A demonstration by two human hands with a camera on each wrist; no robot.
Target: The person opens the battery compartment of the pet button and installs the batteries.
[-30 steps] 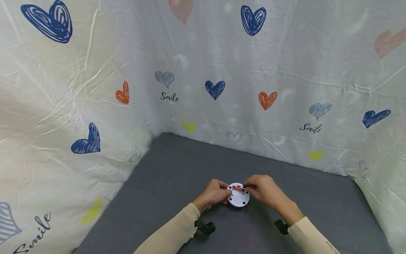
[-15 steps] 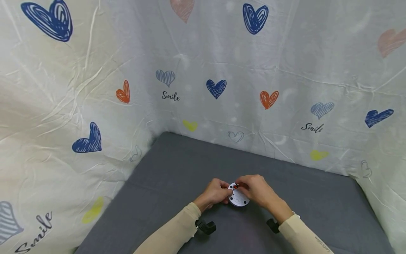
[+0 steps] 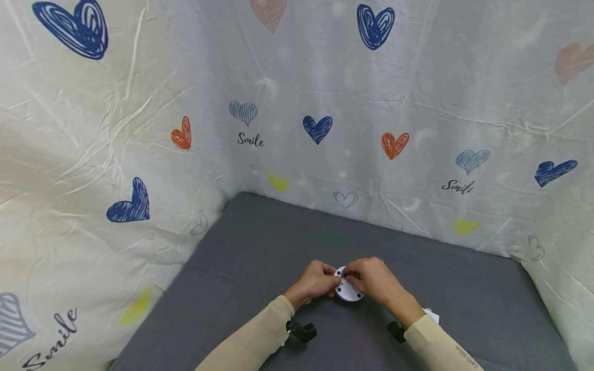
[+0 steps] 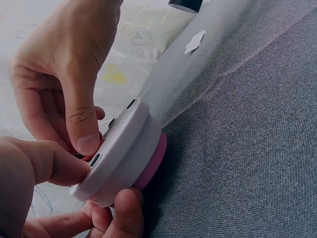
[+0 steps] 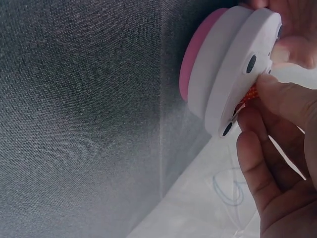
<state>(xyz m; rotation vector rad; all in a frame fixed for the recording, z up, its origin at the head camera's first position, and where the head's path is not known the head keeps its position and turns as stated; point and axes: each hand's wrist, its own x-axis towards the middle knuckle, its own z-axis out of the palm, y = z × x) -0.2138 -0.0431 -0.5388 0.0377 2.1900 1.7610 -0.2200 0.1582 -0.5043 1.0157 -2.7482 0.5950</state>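
Note:
A round white push-button device (image 3: 349, 291) with a pink dome underneath is held tilted, its underside up, showing black feet and a dotted speaker grille. My left hand (image 3: 314, 281) grips its left edge, thumb on the underside and fingers beneath, as the left wrist view shows. My right hand (image 3: 375, 278) is over the battery compartment at the far side. In the right wrist view, its thumb and forefinger pinch an orange-red battery (image 5: 250, 93) at the compartment, mostly hidden by the fingers. The pink dome (image 4: 152, 163) is close over the grey cloth.
A dark grey cloth (image 3: 278, 232) covers the table. Beside the right sleeve lies a small flat white piece with tabs (image 3: 432, 315). Black wrist mounts (image 3: 301, 331) sit under both forearms. A pale curtain printed with hearts (image 3: 209, 67) encloses the back and sides.
My right hand has moved left over the battery compartment, covering the battery seen there earlier. The white piece has come into view beside the right sleeve. My left hand keeps its grip.

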